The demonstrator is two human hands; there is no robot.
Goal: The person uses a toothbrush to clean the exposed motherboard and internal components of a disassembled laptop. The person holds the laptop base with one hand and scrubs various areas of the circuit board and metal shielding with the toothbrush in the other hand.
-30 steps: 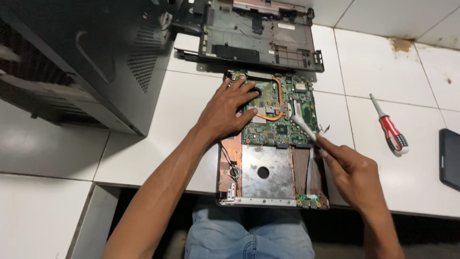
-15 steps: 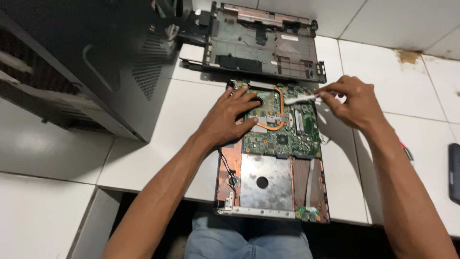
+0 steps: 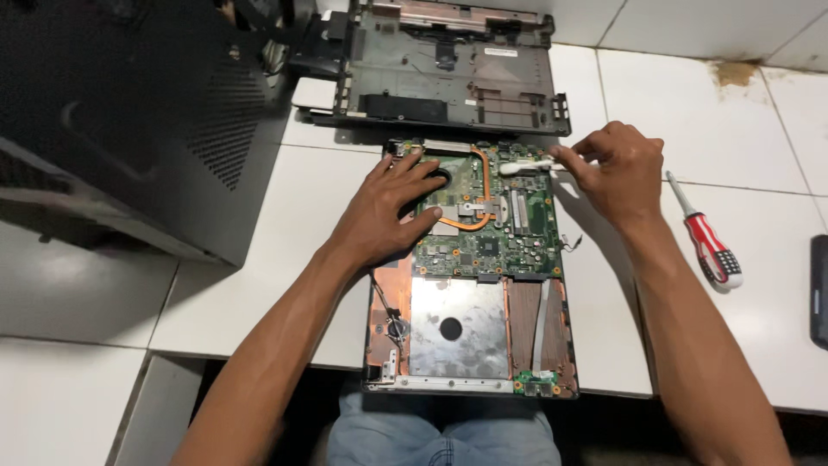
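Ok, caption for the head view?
Left hand steadies the laptop motherboard while right hand holds a white brush.

Bright, even overhead light, soft shadows beside the arms — sharp focus, mild glare on tiles

The opened laptop base with its green circuit board [image 3: 483, 233] is pinned under the left hand [image 3: 388, 211]. A small white brush [image 3: 526, 167] is held just left of the right hand [image 3: 617, 173], over the board's far edge. A red-and-white-handled screwdriver [image 3: 707, 242] is parked right of that hand. A grey plastic laptop shell [image 3: 448, 69] is laid beyond both hands, and a big black metal computer case [image 3: 129, 121] is stood left of the left hand.
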